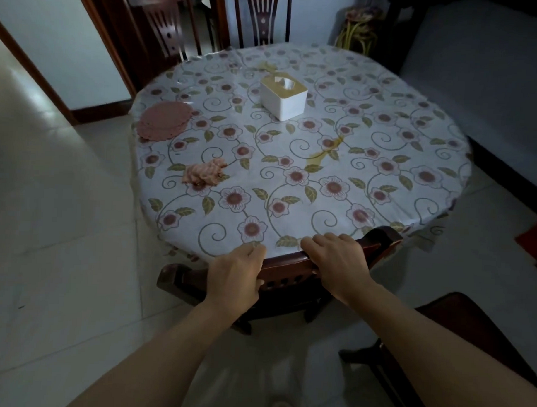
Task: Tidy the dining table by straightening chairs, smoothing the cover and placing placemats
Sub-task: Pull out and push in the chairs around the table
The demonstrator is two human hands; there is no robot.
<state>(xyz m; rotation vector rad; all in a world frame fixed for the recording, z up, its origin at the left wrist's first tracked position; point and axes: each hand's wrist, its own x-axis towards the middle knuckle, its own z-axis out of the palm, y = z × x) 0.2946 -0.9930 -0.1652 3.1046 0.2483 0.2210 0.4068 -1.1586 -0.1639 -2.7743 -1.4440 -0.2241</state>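
At the near edge of the round dining surface [293,161], both hands sit on the curved top rail of a dark wooden chair [289,266] pushed in under the rim. Left hand [236,273] has its grip wrapped over the rail toward its left end, fingers curled down the far side and knuckles touching the hanging edge of the cover. Right hand [335,260] has its grip clamped on the same rail further right, fingers bent over the top and fingertips resting against the cover's edge.

A floral plastic cover [385,140], printed with pink flowers, green leaves and swirls, lies over the whole top, with a clear film over it that shows creases near the far side and a yellowish fold near the middle. Toward the left rim rests a stack of round pink placemats [165,120] with scalloped edges. Nearer the person, well apart from that stack, lies a crumpled pink cloth [204,172]. A white tissue box [283,95] with a tan lid stands beyond the centre.

On the far side 2 more dark chairs [261,19] stand with slatted backs, 1 angled at the left. Another dark chair [457,341] is partly visible at the lower right, beside the right forearm. Pale floor tiles [53,226] surround everything.
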